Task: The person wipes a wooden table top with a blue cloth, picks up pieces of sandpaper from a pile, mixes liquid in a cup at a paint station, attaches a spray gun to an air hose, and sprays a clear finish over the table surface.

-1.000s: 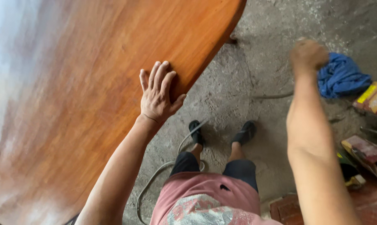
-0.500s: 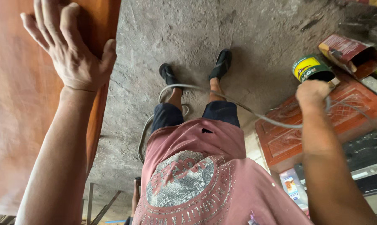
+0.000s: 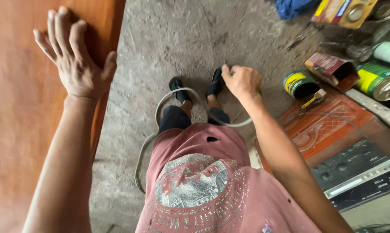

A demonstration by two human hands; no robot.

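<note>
Left hand (image 3: 76, 60) lies flat, fingers spread, on edge of glossy wooden table top (image 3: 18, 112) — broad slab, likely heavy, stiff, slick; best taken at rim. Right hand (image 3: 242, 81) half-curled above pale hose (image 3: 177, 92) on concrete floor (image 3: 160, 39) — grip on hose unclear.

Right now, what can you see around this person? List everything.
wooden slab: one, glossy orange-brown, left side
hose: one, grey, looped on the concrete floor by the feet
open can: one, yellow-green, right of the feet
lying cans: two, green, far right
cardboard box: one, red-brown, beside the open can
cloth: one, blue, top
carved panel: one, orange, right
shoes: two, black
left hand: flat on the slab's edge
right hand: loosely curled above the floor
</note>
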